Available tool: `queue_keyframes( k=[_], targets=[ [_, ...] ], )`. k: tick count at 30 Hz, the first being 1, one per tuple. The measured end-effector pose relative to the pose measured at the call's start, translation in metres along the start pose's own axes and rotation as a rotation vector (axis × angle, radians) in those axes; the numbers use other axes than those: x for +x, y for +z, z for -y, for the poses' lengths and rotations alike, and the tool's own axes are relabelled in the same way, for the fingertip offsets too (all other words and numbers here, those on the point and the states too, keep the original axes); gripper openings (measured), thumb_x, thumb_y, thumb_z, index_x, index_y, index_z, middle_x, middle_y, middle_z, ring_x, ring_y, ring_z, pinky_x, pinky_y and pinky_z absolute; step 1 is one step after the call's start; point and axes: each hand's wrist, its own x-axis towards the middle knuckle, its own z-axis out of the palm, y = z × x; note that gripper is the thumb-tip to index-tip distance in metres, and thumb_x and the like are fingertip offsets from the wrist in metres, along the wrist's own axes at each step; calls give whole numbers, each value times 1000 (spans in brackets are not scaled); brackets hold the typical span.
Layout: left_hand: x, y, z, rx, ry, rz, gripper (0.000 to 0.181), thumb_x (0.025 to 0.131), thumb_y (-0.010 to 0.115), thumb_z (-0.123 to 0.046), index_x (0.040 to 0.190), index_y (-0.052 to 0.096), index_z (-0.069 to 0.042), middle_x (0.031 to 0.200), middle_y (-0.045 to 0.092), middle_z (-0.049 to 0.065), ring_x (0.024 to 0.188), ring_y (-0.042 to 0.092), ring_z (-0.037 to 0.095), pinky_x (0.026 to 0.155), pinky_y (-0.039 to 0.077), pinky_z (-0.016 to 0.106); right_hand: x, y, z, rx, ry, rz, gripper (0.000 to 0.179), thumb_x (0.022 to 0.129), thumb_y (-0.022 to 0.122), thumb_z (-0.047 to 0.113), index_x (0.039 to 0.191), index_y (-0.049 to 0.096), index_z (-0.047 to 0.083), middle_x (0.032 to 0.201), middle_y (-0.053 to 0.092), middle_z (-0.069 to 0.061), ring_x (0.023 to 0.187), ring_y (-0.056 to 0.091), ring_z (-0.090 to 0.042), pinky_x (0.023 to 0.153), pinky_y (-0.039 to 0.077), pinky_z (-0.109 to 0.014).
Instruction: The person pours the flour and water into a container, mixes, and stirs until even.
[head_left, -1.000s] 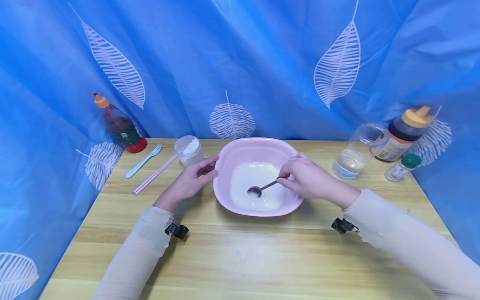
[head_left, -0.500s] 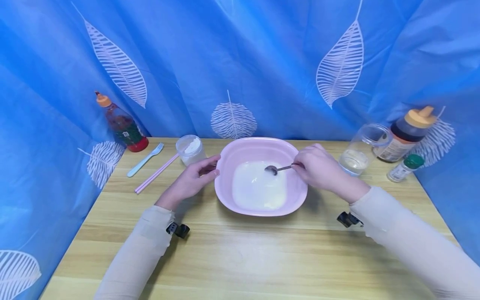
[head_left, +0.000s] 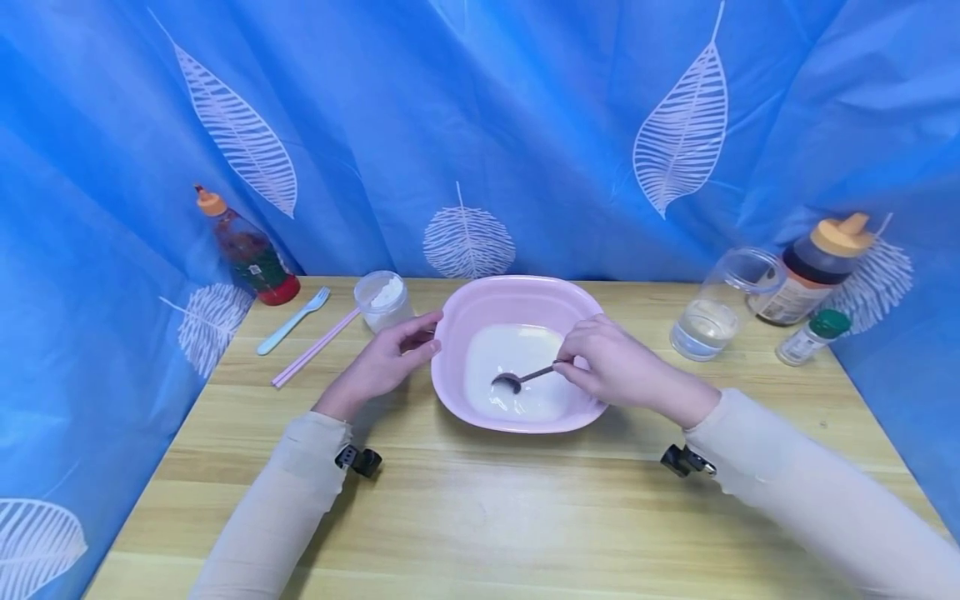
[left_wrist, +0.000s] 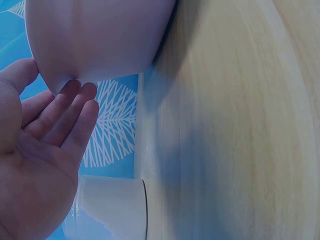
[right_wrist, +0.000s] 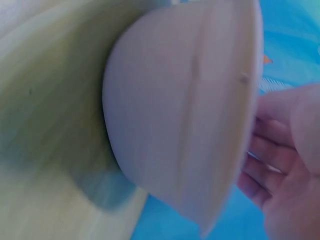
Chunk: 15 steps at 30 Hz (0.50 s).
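Observation:
A pink basin (head_left: pixel 459 398) stands on the table with a white, milky liquid (head_left: pixel 517 350) in it. At its left rim, my left hand (head_left: pixel 384 365) touches the outside with relaxed fingertips and thumb, as the left wrist view also shows. My right hand (head_left: pixel 621 367) pinches the handle of a small dark spoon (head_left: pixel 536 373) over the basin's right side. The spoon's bowl dips at the liquid's surface, left of the middle. In the right wrist view, the basin's wall (right_wrist: pixel 160 100) hides the spoon from sight.
Left of the basin are a tub of white powder (head_left: pixel 384 307), pink chopsticks (head_left: pixel 313 350), a light-blue fork (head_left: pixel 294 322) and a red sauce bottle (head_left: pixel 255 258). On the right stand a clear pitcher with water (head_left: pixel 703 325), a dark sauce bottle (head_left: pixel 813 271) and a green-capped shaker (head_left: pixel 813 337). A blue curtain (head_left: pixel 555 125) hangs behind.
The spoon moves with my right hand to the upper right of the liquid, then back to the lower left. My left hand stays at the basin's rim.

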Motion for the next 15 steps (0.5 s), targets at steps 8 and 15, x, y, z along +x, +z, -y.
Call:
queue_keyframes(
  k=[8, 15],
  targets=[
    [1, 1, 1, 7, 2, -1, 57, 110, 64, -23, 162, 48, -4, 147, 66, 21, 134, 64, 38, 123, 47, 57, 16, 9, -7, -114, 111, -83, 9, 95, 77, 8, 87, 80, 7, 83, 78, -5, 87, 66, -27, 92, 50, -48],
    [1, 0, 2, 3, 3, -1, 58, 110, 64, -23, 162, 48, -4, 147, 66, 21, 135, 64, 38, 122, 48, 56, 14, 4, -14, -188, 185, -109, 8, 94, 77, 9, 87, 79, 5, 82, 77, -7, 89, 63, -30, 91, 47, -46]
  ],
)
